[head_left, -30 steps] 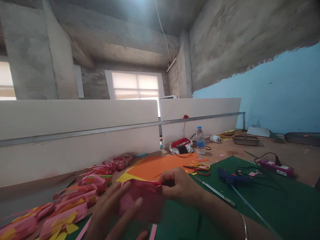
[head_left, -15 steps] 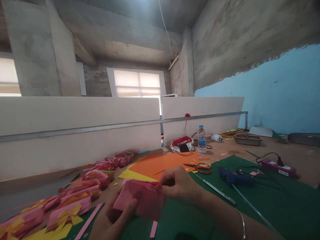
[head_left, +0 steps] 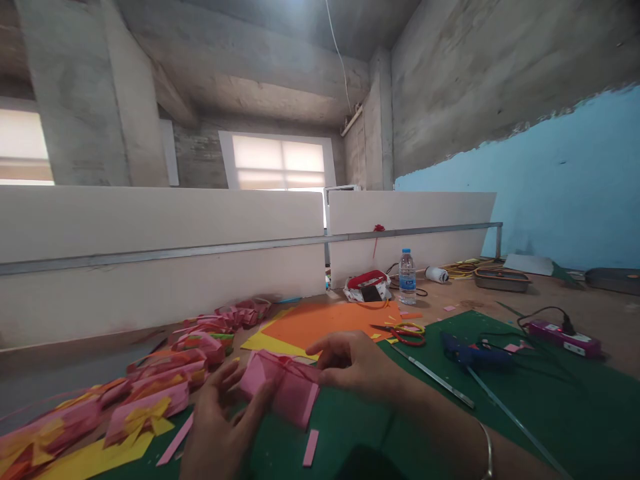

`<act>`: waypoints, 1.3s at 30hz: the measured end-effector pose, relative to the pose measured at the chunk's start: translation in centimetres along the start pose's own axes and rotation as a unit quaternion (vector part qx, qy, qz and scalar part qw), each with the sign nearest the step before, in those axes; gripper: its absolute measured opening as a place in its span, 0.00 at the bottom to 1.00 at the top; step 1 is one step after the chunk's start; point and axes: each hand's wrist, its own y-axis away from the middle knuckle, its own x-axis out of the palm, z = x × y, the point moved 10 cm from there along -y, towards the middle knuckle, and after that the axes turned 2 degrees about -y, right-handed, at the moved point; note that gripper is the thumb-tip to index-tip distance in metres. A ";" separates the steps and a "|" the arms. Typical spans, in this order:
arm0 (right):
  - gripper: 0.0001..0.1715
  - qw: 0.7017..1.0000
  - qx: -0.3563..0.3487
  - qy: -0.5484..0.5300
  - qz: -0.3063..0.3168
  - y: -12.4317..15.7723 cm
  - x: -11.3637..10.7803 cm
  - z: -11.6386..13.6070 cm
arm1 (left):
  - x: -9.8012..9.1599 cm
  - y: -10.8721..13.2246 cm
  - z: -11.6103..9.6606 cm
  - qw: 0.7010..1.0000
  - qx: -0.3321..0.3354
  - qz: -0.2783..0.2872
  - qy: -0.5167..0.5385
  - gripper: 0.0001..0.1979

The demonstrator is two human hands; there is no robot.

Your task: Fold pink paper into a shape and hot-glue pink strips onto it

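Observation:
A small folded pink paper packet is held between my hands above the green cutting mat. My left hand grips its left side, the thumb across the front and the fingers curved around the left edge. At its upper right edge, my right hand pinches the paper between thumb and fingers. A thin gathered band of pink paper runs along the packet's top. On the mat just below lies a short pink paper strip, and a longer pink strip lies by my left wrist.
Finished-looking pink packets with yellow bows line the left side. Behind my hands are orange paper and scissors. To the right lie a metallic pen-like tool, a blue glue gun and a purple power strip. A water bottle stands farther back.
The pink packet has tilted and its right side has turned toward me. My left fingers have spread a little, and my right index finger has stretched out over the top edge.

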 end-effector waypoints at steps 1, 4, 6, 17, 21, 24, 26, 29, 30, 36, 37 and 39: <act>0.19 1.000 0.001 0.000 -0.001 0.1 0.2 0.0 | -0.8 -0.2 -0.7 0.995 0.058 -0.035 -0.071 0.38; 0.19 1.000 -0.007 0.013 -0.008 0.3 0.5 0.5 | -1.0 1.8 -4.8 0.913 0.318 -0.099 -0.236 0.22; 0.18 0.999 -0.023 0.030 -0.012 0.5 0.7 1.0 | 0.2 4.7 -6.9 0.830 0.469 -0.098 -0.286 0.12; 0.21 0.979 -0.164 0.111 -0.047 1.5 2.1 3.5 | 2.1 7.7 -8.0 0.776 0.552 -0.060 -0.299 0.18; 0.25 0.963 -0.200 0.168 -0.065 1.8 2.4 4.0 | 2.5 6.7 -7.0 0.845 0.486 0.026 -0.220 0.12; 0.23 0.954 -0.215 0.195 -0.078 1.9 2.5 3.9 | 2.5 5.2 -6.0 0.917 0.361 0.072 -0.153 0.08; 0.21 0.945 -0.212 0.232 -0.094 1.8 2.4 3.6 | 2.5 4.3 -4.9 0.952 0.267 0.093 -0.114 0.08; 0.22 0.924 -0.200 0.304 -0.120 1.7 2.1 3.2 | 3.0 3.6 -3.2 0.979 0.146 0.138 -0.043 0.09; 0.23 0.918 -0.196 0.322 -0.123 1.7 2.0 3.1 | 3.3 3.6 -2.8 0.981 0.118 0.155 -0.021 0.09; 0.26 0.889 -0.225 0.388 -0.092 2.1 3.0 3.6 | 3.8 3.9 -2.9 0.983 0.075 0.166 0.027 0.11; 0.25 0.879 -0.245 0.401 -0.085 2.3 3.4 3.9 | 3.9 4.0 -3.0 0.983 0.074 0.168 0.023 0.11; 0.24 0.855 -0.291 0.422 -0.085 2.8 4.0 4.5 | 3.8 3.9 -2.9 0.984 0.075 0.163 0.002 0.11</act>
